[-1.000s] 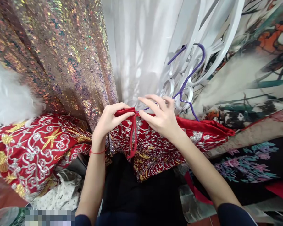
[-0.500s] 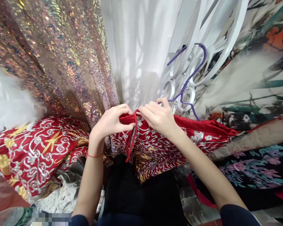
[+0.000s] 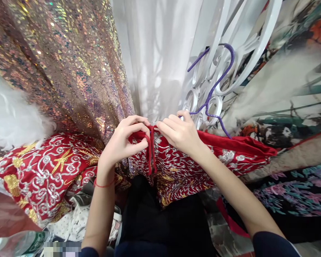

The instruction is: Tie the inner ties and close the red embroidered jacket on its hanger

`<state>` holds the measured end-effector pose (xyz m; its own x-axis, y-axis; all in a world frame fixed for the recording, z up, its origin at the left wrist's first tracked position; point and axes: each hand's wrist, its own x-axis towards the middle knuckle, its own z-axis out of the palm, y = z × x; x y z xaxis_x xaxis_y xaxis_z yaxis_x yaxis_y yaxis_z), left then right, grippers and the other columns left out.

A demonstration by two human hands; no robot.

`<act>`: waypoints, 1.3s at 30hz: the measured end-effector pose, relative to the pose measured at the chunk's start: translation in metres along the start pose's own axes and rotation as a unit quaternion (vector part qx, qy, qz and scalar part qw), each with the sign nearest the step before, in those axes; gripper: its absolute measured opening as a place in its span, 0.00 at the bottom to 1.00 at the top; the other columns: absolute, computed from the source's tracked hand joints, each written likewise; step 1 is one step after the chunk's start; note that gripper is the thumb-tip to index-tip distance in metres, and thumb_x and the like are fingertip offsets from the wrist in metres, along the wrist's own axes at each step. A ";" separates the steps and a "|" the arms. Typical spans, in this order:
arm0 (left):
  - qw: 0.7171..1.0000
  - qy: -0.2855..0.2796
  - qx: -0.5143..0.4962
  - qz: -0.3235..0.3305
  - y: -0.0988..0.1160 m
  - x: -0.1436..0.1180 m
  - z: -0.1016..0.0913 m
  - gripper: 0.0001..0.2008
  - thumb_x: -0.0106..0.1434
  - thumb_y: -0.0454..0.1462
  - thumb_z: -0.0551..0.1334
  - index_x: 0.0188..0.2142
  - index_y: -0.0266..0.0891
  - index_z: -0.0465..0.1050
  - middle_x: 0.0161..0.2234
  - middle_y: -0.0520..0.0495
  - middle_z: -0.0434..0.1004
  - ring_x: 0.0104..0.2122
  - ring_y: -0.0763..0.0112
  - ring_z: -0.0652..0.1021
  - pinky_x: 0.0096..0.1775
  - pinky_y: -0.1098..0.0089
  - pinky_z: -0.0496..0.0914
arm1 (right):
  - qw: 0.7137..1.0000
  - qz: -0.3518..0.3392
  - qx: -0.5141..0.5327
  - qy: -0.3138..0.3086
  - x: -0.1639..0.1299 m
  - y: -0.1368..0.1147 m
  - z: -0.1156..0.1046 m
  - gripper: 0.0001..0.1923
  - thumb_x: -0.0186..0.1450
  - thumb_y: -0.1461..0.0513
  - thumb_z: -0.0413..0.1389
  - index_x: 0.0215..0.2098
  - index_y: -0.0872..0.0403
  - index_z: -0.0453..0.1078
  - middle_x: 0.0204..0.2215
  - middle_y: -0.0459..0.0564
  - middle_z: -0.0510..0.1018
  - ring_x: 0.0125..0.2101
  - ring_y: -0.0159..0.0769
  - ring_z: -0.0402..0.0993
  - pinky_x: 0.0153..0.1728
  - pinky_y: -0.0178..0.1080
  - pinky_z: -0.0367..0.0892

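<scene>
A sequinned cloth (image 3: 69, 64) hangs behind a red embroidered garment (image 3: 182, 164), which lies in front of the person, its top edge raised before a purple hanger (image 3: 209, 97); the right hand (image 3: 180, 137) pinches that edge, fingers bunched, while the left hand (image 3: 125, 141) curls beside it, thumb and forefinger nearly meeting at a red cord (image 3: 149, 157), though whether they grip it I cannot tell

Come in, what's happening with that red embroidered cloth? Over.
Left fingers pinching red cord; right fingers at red band. Red embroidered cloth hanging below it. Purple hanger beyond, seemingly not in the way.
</scene>
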<state>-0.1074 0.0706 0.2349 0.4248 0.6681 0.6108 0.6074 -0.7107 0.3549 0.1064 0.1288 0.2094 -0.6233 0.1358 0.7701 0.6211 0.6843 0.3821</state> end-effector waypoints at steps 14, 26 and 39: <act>0.987 0.032 0.146 0.057 -0.003 0.009 0.012 0.04 0.67 0.34 0.60 0.41 0.42 0.70 0.39 0.48 0.77 0.41 0.67 0.76 0.45 0.65 0.66 | 1.000 -0.014 0.006 0.003 -0.003 0.000 -0.005 0.14 0.76 0.65 0.45 0.38 0.53 0.71 0.25 0.43 0.73 0.31 0.33 0.61 0.44 0.40 0.52; 0.960 0.083 0.213 0.159 -0.013 -0.002 0.021 0.07 0.65 0.34 0.65 0.40 0.49 0.79 0.44 0.47 0.74 0.44 0.66 0.73 0.45 0.63 0.68 | 0.999 -0.027 -0.004 0.018 -0.002 0.000 -0.006 0.15 0.76 0.64 0.45 0.35 0.53 0.71 0.25 0.43 0.72 0.31 0.33 0.61 0.44 0.40 0.52; 0.996 -0.041 0.061 0.055 0.053 0.013 -0.015 0.01 0.63 0.34 0.62 0.34 0.40 0.70 0.20 0.58 0.66 0.20 0.78 0.66 0.28 0.72 0.64 | 0.998 -0.037 -0.020 0.048 -0.003 -0.001 -0.006 0.16 0.76 0.67 0.44 0.34 0.52 0.70 0.24 0.42 0.69 0.29 0.33 0.58 0.46 0.39 0.53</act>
<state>-0.0793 0.0385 0.2726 0.5434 0.6068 0.5801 0.6286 -0.7521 0.1979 0.1101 0.1234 0.2100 -0.6213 0.0160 0.7834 0.5949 0.6604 0.4582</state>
